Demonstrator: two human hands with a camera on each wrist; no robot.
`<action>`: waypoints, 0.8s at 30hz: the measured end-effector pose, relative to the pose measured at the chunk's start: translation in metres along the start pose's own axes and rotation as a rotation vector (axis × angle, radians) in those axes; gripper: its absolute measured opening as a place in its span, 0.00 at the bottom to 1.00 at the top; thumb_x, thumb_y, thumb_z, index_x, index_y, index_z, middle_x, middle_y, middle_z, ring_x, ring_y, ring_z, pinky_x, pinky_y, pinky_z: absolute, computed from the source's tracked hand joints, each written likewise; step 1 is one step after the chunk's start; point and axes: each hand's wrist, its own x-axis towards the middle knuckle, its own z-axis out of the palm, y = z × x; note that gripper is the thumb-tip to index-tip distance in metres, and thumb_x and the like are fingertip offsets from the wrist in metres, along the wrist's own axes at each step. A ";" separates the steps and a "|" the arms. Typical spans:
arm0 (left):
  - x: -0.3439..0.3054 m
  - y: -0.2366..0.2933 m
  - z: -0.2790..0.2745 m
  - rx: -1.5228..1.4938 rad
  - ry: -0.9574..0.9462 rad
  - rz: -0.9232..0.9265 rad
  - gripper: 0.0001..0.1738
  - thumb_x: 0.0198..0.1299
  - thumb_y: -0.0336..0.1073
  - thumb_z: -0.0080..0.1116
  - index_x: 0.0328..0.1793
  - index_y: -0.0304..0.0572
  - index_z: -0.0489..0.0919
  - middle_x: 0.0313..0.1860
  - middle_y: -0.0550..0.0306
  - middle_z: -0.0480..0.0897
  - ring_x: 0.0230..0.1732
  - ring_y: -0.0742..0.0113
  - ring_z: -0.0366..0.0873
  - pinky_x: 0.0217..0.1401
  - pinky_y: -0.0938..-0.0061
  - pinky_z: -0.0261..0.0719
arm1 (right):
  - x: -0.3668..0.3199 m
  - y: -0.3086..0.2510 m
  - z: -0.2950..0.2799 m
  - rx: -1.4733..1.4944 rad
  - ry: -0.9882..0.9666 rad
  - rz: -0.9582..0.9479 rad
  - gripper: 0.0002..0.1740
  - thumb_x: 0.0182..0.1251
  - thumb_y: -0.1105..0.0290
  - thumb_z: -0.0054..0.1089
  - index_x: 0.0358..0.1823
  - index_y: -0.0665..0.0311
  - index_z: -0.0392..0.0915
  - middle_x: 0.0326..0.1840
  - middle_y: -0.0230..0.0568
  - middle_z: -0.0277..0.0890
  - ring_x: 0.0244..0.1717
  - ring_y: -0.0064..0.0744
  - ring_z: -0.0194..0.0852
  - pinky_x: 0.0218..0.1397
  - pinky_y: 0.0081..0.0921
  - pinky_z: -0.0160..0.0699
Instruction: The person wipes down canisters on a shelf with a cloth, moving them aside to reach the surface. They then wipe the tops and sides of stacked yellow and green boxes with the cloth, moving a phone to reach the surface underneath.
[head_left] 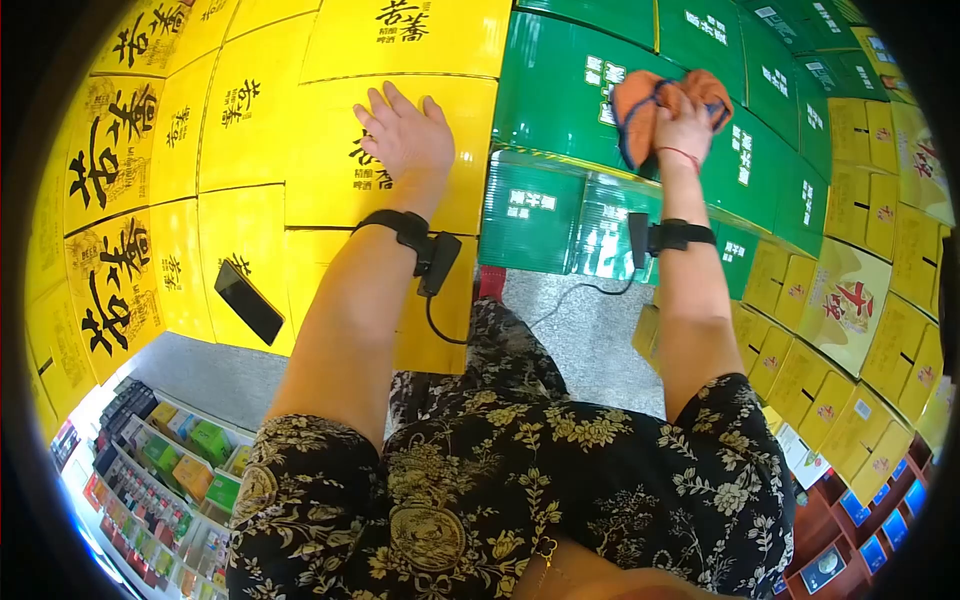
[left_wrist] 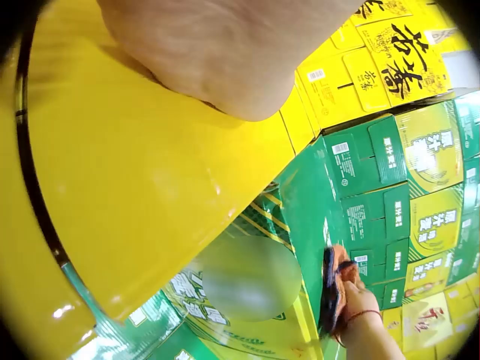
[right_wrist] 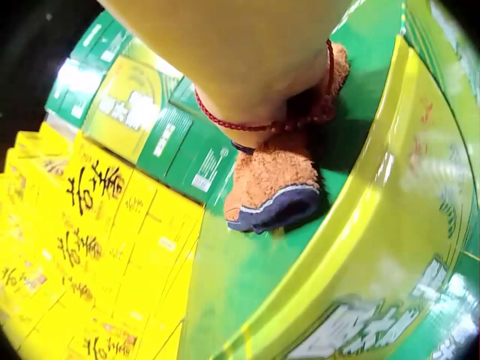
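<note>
My right hand point(head_left: 683, 130) grips a bunched orange cloth point(head_left: 634, 115) with dark blue edging. It lies against the top of a green carton point(head_left: 540, 90) with white lettering. In the right wrist view the folded cloth point(right_wrist: 270, 184) sticks out under the hand, and its dark hem rests on the green surface; the fingers are mostly hidden there. My left hand point(head_left: 405, 140), fingers spread, rests palm down on a yellow carton point(head_left: 465, 180) with black lettering. Nothing is held in it. Only its heel shows large in the left wrist view.
A black phone point(head_left: 249, 303) lies on the yellow cartons at the left. More yellow boxes point(head_left: 845, 310) are stacked at the right. Stocked shelves point(head_left: 185, 450) stand at lower left, with grey floor point(head_left: 600, 320) between the stacks and me. A cable point(head_left: 580, 288) runs from each wrist camera.
</note>
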 end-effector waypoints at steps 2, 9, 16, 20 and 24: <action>0.000 0.000 0.000 0.004 -0.007 -0.007 0.36 0.67 0.52 0.41 0.75 0.37 0.56 0.76 0.46 0.53 0.77 0.43 0.42 0.68 0.49 0.51 | -0.005 -0.038 -0.011 0.113 0.034 -0.166 0.23 0.55 0.59 0.58 0.55 0.46 0.78 0.59 0.44 0.73 0.56 0.48 0.73 0.59 0.41 0.73; 0.001 -0.001 0.004 0.041 -0.009 -0.021 0.37 0.66 0.54 0.44 0.75 0.42 0.56 0.77 0.48 0.53 0.77 0.44 0.43 0.70 0.48 0.50 | -0.038 -0.151 -0.034 0.410 -0.083 -0.654 0.25 0.52 0.62 0.60 0.56 0.45 0.76 0.61 0.38 0.70 0.62 0.48 0.66 0.64 0.41 0.66; 0.008 -0.009 -0.002 -0.063 -0.055 -0.042 0.38 0.63 0.53 0.48 0.76 0.45 0.56 0.76 0.47 0.53 0.77 0.45 0.42 0.73 0.46 0.47 | -0.034 -0.080 -0.057 0.579 -0.223 -0.853 0.27 0.49 0.67 0.65 0.56 0.47 0.76 0.61 0.37 0.70 0.64 0.44 0.65 0.67 0.39 0.65; 0.018 -0.042 -0.002 -0.207 -0.129 0.082 0.33 0.61 0.48 0.51 0.70 0.41 0.66 0.74 0.44 0.58 0.75 0.43 0.47 0.75 0.52 0.47 | -0.022 -0.003 -0.048 0.428 -0.131 -0.618 0.29 0.50 0.71 0.62 0.57 0.45 0.76 0.59 0.43 0.72 0.60 0.46 0.69 0.65 0.37 0.69; 0.019 -0.081 -0.019 -0.507 -0.195 0.149 0.28 0.58 0.44 0.56 0.62 0.37 0.75 0.65 0.40 0.69 0.69 0.46 0.60 0.73 0.63 0.56 | -0.018 0.048 -0.023 0.396 -0.110 -0.396 0.27 0.52 0.70 0.60 0.57 0.46 0.76 0.61 0.45 0.71 0.61 0.49 0.68 0.65 0.37 0.69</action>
